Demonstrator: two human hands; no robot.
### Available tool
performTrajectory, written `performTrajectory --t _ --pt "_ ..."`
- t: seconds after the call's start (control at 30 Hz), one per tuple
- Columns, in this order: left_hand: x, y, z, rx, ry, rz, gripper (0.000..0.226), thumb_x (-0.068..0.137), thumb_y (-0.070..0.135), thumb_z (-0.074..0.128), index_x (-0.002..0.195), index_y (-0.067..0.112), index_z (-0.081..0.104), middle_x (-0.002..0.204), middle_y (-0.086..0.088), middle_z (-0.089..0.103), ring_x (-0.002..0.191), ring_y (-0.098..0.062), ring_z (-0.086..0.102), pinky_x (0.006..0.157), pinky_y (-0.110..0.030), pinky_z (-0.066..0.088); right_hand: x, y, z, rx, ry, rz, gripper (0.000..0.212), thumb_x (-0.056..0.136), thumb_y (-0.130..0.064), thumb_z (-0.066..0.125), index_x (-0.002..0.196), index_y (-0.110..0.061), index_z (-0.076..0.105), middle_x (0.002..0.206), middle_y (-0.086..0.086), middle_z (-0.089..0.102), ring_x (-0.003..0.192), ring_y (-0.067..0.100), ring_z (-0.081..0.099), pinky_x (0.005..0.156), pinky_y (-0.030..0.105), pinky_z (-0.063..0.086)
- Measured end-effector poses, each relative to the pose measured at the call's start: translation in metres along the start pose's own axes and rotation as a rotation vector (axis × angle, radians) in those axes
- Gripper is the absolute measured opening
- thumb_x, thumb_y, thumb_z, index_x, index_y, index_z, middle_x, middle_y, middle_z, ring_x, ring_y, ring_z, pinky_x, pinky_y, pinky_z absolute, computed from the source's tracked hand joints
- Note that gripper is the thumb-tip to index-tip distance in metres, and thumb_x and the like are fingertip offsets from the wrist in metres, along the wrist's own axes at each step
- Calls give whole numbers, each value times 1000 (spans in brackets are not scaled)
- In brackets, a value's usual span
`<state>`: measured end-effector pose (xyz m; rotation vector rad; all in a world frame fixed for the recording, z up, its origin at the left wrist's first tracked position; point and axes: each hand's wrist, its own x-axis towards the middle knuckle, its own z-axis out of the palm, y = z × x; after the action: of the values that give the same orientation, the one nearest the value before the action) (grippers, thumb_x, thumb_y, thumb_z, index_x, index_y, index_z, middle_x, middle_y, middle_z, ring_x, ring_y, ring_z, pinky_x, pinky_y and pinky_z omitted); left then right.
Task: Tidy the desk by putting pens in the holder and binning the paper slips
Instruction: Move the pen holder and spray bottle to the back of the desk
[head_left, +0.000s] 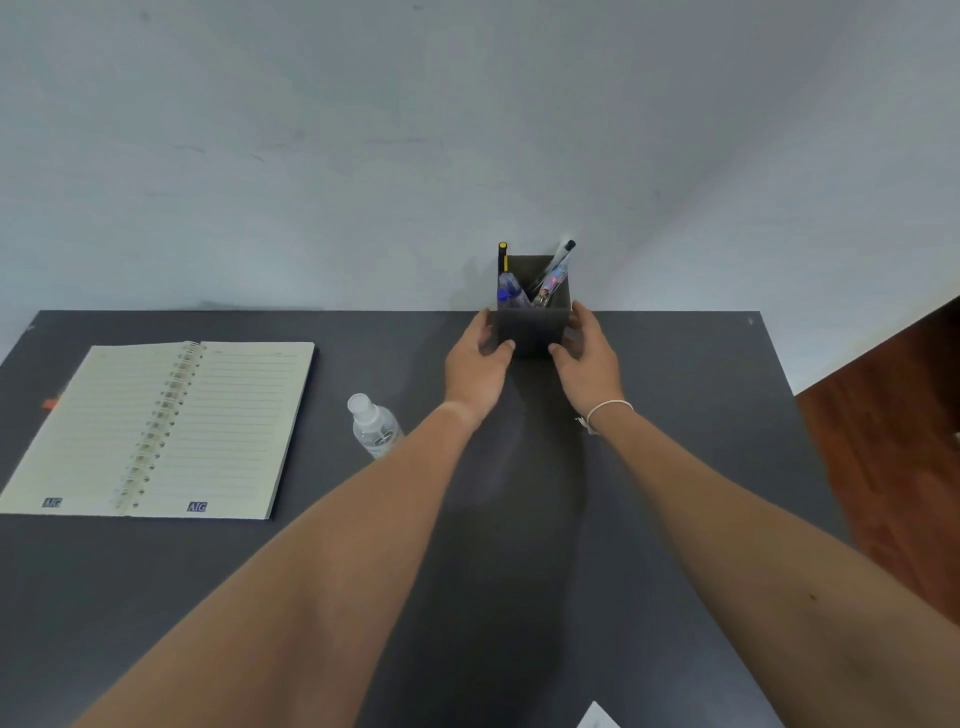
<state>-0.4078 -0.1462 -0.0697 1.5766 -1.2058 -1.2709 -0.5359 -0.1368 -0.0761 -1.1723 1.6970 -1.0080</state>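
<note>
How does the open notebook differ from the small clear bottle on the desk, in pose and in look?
The notebook lies flat and open, showing lined pages; the bottle looks closed with a white cap and seems to lean or lie rather than stand straight. The notebook is opaque, pale and wide; the bottle is see-through and narrow. The notebook has a spiral binding; the bottle has none. Both rest on the dark desk, untouched by either hand.

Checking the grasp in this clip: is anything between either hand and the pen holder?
Nothing visible. The left hand and right hand flank the pen holder, fingers against its sides. The bottle and notebook lie well off to the left.
</note>
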Motion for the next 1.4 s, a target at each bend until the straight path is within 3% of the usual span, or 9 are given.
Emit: performTrajectory --t 0.07,0.17,0.4,0.67,0.83,0.97,1.07,1.17,1.4 --pt "-14 -1 -5 7 -18 -5 51 88 9 55 137 17 41 135 -3 54 127 -13 47 103 -23 36 -12 -2 -3 12 1 10 58 89 -3 53 141 -16 34 143 5 48 132 20 45 112 35 35" --pt "-41 -4 -18 48 -44 -23 53 89 14 55 139 18 38 139 -5 50 129 -14 45 104 -23 34 -36 -3 -8 18 -22 23 54 90 -4 52 140 -17 37 139 4 51 127 18 49 100 22 36" --pt "-114 -31 -53 231 -123 10 43 88 17 58 131 15 50 134 -7 55 124 -14 51 101 -19 36 -101 -4 1 19 -92 53 49 89 -12 58 136 -16 44 135 8 54 121 21 54 97 25 39" --pt "-160 -67 -114 523 -57 122 37 87 16 58 123 12 58 127 -5 62 115 -17 57 94 -11 33 -144 -30 49 -16 -287 -25 54 84 -19 65 135 -22 45 139 4 51 126 21 49 100 30 41" --pt "-164 -84 -151 709 -26 148 38 86 20 57 124 16 57 131 -5 58 123 -23 49 109 -30 34 -145 -45 78 -83 -332 -90 65 81 -22 67 139 -23 38 146 3 43 133 20 42 109 36 37" --pt "-161 -93 -164 818 -32 123 41 87 25 55 128 20 53 140 -4 50 129 -24 41 111 -30 29 -138 -50 99 -97 -319 -108 66 80 -25 68 139 -23 38 147 1 42 134 21 40 111 40 36" --pt "-156 -98 -168 909 -58 147 42 88 29 52 129 23 51 142 0 47 130 -22 40 110 -30 29 -133 -50 111 -56 -302 -127 48 81 -19 67 126 -19 50 125 0 58 118 21 54 96 31 45" --pt "-149 -101 -169 962 -57 190 39 88 30 53 126 23 55 140 0 50 127 -22 44 106 -31 32 -128 -49 116 -3 -264 -130 33 82 -15 67 113 -18 56 104 -4 60 101 18 59 83 24 45" --pt "-129 -91 -159 966 -37 207 48 79 41 41 119 23 61 132 0 57 120 -26 50 98 -38 40 -109 -45 91 63 -193 -97 37 81 -15 68 116 -15 55 115 5 63 101 19 60 91 31 51"
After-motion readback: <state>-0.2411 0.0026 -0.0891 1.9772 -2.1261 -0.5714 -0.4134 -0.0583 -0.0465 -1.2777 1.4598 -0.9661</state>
